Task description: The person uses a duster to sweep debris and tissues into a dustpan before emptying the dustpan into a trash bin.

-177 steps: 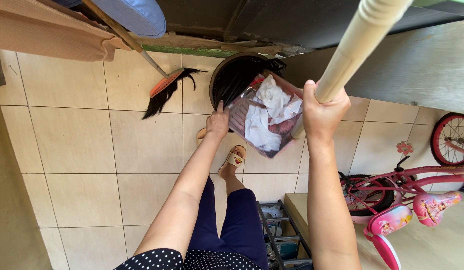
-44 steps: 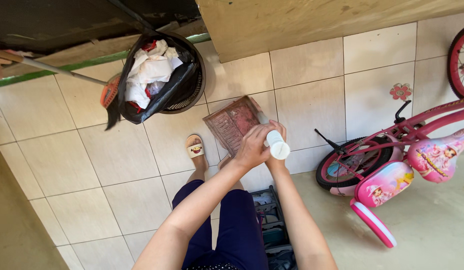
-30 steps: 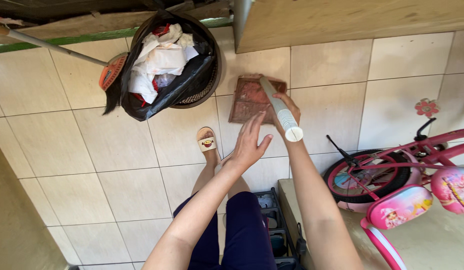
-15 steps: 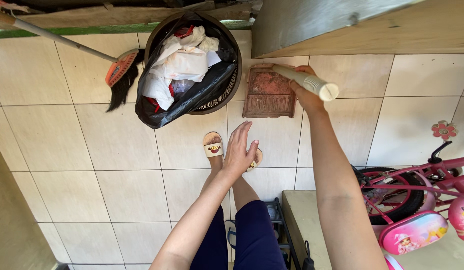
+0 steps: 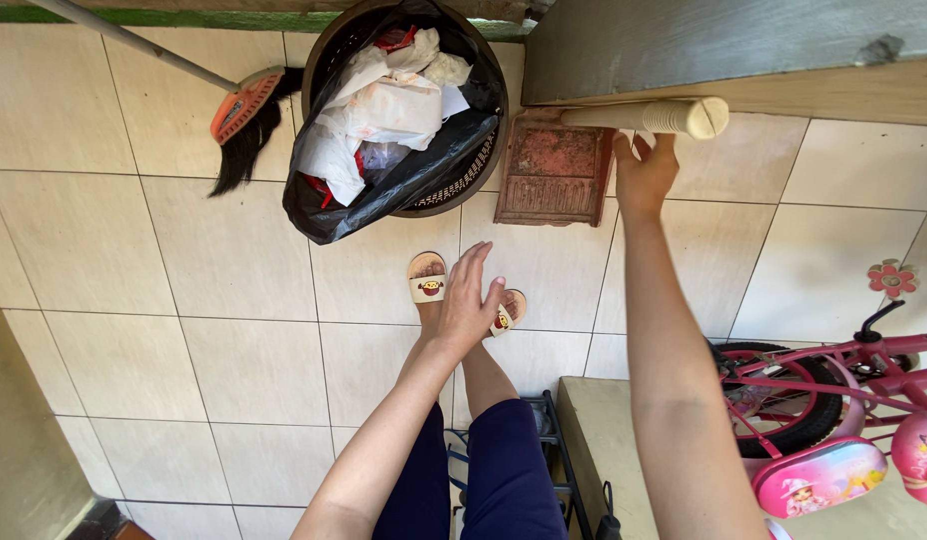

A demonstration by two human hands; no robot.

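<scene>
Right hand (image 5: pixel 644 170) is open, fingers loosely spread, fingertips at the cream handle (image 5: pixel 649 116) of the reddish dustpan (image 5: pixel 554 170); no grip is visible. The dustpan stands on the tiled floor (image 5: pixel 184 300) beside the lined bin (image 5: pixel 409 100). Left hand (image 5: pixel 466 305) hangs open, holding nothing, above the sandals (image 5: pixel 428 280).

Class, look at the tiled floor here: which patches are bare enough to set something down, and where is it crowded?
Bare tiles lie left of the person's feet, below the broom and lined bin. More bare tile lies right of the right hand, between the dustpan and the pink bicycle. It is crowded along the top: broom, bin and dustpan sit close together.
</scene>
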